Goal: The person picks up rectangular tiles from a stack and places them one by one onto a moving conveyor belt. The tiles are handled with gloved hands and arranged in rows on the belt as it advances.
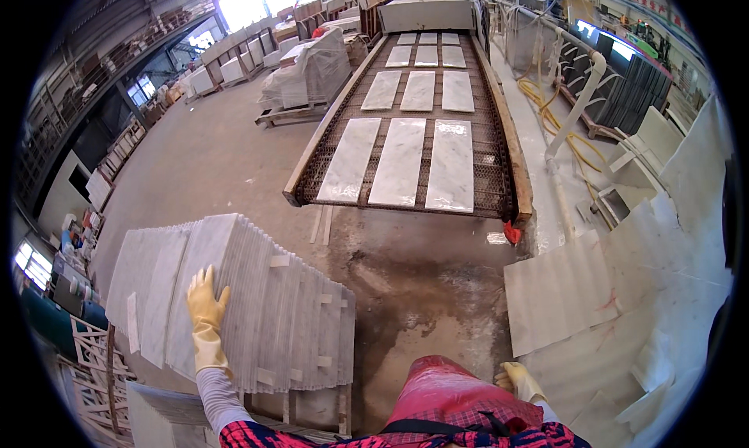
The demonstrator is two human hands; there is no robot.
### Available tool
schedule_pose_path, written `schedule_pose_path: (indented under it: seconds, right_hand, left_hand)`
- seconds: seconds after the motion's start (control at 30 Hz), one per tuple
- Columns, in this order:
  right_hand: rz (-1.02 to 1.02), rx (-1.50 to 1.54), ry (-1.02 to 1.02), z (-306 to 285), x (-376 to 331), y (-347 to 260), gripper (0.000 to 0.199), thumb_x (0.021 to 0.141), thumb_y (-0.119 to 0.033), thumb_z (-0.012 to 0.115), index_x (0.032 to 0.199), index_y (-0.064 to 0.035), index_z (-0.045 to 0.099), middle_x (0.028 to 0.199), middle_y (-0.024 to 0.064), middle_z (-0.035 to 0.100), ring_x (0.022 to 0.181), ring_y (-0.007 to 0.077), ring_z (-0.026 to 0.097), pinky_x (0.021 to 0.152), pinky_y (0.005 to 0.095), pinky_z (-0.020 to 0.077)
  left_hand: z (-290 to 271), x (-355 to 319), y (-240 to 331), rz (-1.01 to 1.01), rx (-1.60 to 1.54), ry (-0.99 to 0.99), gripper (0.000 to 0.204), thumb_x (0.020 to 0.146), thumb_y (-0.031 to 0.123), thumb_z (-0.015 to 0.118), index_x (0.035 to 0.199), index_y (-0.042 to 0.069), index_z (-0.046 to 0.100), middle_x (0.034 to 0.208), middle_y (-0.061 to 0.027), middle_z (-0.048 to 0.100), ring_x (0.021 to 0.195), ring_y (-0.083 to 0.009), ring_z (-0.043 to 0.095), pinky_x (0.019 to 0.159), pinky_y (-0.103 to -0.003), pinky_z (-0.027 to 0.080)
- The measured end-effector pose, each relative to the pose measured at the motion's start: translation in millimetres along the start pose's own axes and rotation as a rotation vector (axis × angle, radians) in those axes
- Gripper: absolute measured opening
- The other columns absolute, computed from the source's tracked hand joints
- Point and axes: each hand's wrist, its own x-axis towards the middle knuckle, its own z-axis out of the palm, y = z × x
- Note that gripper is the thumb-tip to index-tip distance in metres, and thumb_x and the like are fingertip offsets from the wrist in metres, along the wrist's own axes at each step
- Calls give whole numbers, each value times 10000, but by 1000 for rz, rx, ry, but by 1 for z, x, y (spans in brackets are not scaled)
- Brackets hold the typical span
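Observation:
My left hand (207, 300), in a yellow rubber glove, lies with its fingers spread against the broad face of a stack of pale marble tiles (281, 315). The tiles stand on edge, packed close together, with small pale spacer strips (279, 261) on their edges. My right hand (520, 379), gloved the same way, hangs low beside my red apron (441, 386). Its fingers are loosely bent and slightly apart, with nothing visible in them. Ahead, rows of wet marble tiles (398, 161) lie flat on a mesh conveyor (406, 122), out of reach of both hands.
The conveyor has raised side rails (511, 167). Wet floor (421, 292) lies between it and me. Pale sheets (562, 292) cover the right side, with a yellow hose (542, 105) beyond. A wrapped pallet load (308, 74) stands far left of the conveyor. Wooden crates (97, 362) are at lower left.

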Motion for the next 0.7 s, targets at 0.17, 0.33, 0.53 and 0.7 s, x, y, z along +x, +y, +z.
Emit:
schedule_pose_path:
  seconds: [0.17,0.33,0.53,0.7]
  right_hand:
    - [9,1,-21,-1,3,-13,330,1024,-301,550,1208,-32,605,926,210,752,641,298,715,550,422,603]
    - [-27,7,6,-2,2,-18,316,1020,-308,550,1137,-30,646,901,199,755,626,295,709,556,420,596]
    - [15,-71,-79,2,19,-31,347,1036,-304,522,1242,-36,602,948,199,756,651,290,714,590,406,602]
    - [6,-121,-54,10,22,-36,395,1048,-322,502,1324,-47,562,987,194,758,716,294,740,594,393,605]
  left_hand:
    - [1,1,0,-22,7,-37,713,873,313,745,1486,48,496,1486,-210,534,1375,-401,483,1170,-479,352]
    - [2,1,0,-29,-32,-30,718,864,304,755,1485,49,499,1481,-212,540,1383,-394,481,1177,-470,347]
    - [-3,2,2,-110,-140,-43,732,844,305,772,1478,56,506,1488,-209,539,1396,-373,478,1187,-448,341]
    - [1,3,-2,-114,-142,-47,735,836,304,775,1477,58,511,1496,-204,535,1401,-368,474,1189,-446,339]
